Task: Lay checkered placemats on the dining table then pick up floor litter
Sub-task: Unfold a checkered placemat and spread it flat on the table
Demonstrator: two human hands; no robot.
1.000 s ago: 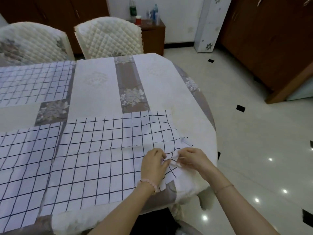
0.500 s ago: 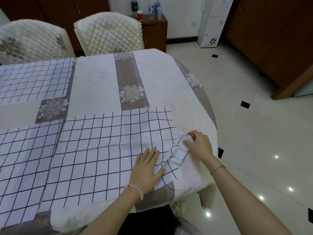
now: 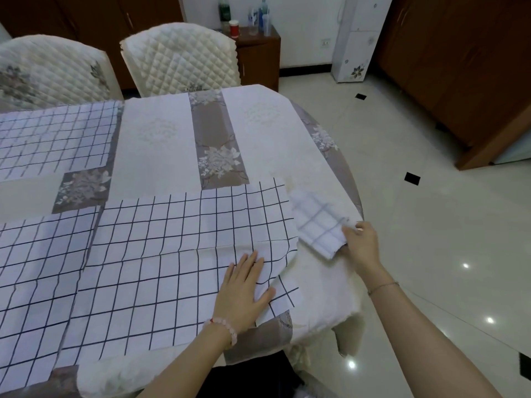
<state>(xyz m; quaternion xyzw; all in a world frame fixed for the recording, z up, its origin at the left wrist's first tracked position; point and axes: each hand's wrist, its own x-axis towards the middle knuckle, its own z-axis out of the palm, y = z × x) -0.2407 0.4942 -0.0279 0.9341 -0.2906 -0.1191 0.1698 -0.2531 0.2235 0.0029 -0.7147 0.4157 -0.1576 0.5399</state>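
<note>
Both hands are busy at the near right corner of the table. The left hand (image 3: 244,291) lies flat, fingers straight and close together, pressing the nearest checkered placemat (image 3: 186,248) down just inside its lifted corner. The right hand (image 3: 360,245) pinches a folded checkered piece (image 3: 319,222) between thumb and fingers, just beside that mat's right edge, over the tablecloth (image 3: 161,145).

A second ago both hands were pinching together at this corner. Since then the left has gone flat, and the right has drawn off what was a small tight wad – now opened wider and carried further up the edge. I'd judge this mat nearly settled and another one being unfolded, though little bare cloth remains on that side.

Leftward a second placemat (image 3: 34,268) meets the first, and a third placemat (image 3: 51,139) lies at the far left, before two quilted chairs (image 3: 184,56). Across the glossy floor (image 3: 431,225) I can make out no litter – that part seems not yet begun.
</note>
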